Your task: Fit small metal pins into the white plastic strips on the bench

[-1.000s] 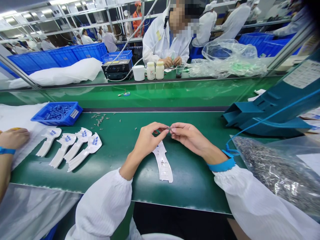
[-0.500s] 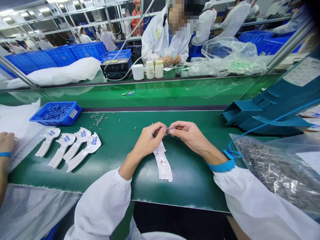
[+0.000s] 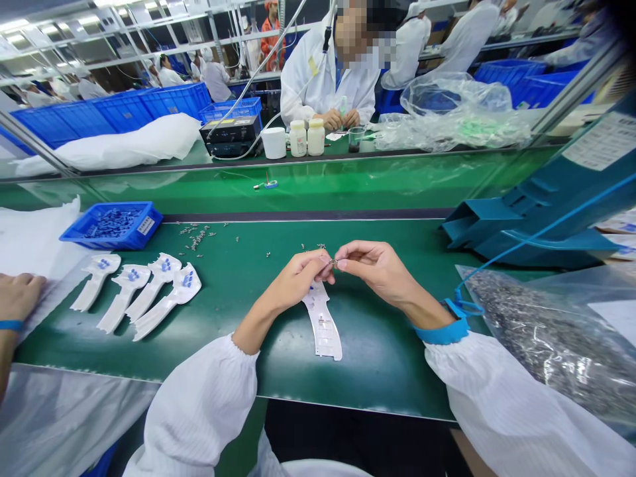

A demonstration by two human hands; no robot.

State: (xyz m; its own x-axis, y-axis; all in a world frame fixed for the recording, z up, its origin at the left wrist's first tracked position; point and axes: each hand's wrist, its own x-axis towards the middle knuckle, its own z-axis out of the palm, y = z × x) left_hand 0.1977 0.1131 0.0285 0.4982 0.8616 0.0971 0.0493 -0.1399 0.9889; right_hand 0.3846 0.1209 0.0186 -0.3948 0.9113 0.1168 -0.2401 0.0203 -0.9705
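Observation:
My left hand (image 3: 304,277) and my right hand (image 3: 373,266) meet fingertip to fingertip over the green table. Between them is a tiny metal part (image 3: 334,263), pinched by both; its exact kind is too small to tell. Below my left hand lies a white curved plastic piece (image 3: 325,328), its upper end partly hidden by the fingers. A few more small metal parts (image 3: 322,246) lie just beyond my left fingers. To the left, several similar white plastic pieces (image 3: 166,305) bearing blue bits rest side by side.
A blue tray (image 3: 144,225) of small blue parts stands at the left, near scattered metal parts (image 3: 197,237). On the right are a teal holder (image 3: 527,218) and a clear bag (image 3: 541,338) of metal parts. Another person's hand (image 3: 20,295) rests at the left edge. A co-worker (image 3: 330,86) sits opposite.
My left hand has shifted slightly down, uncovering small metal parts behind it. A small blue item on the green strip beyond has moved right. The neighbour's hand at left has shifted a little.

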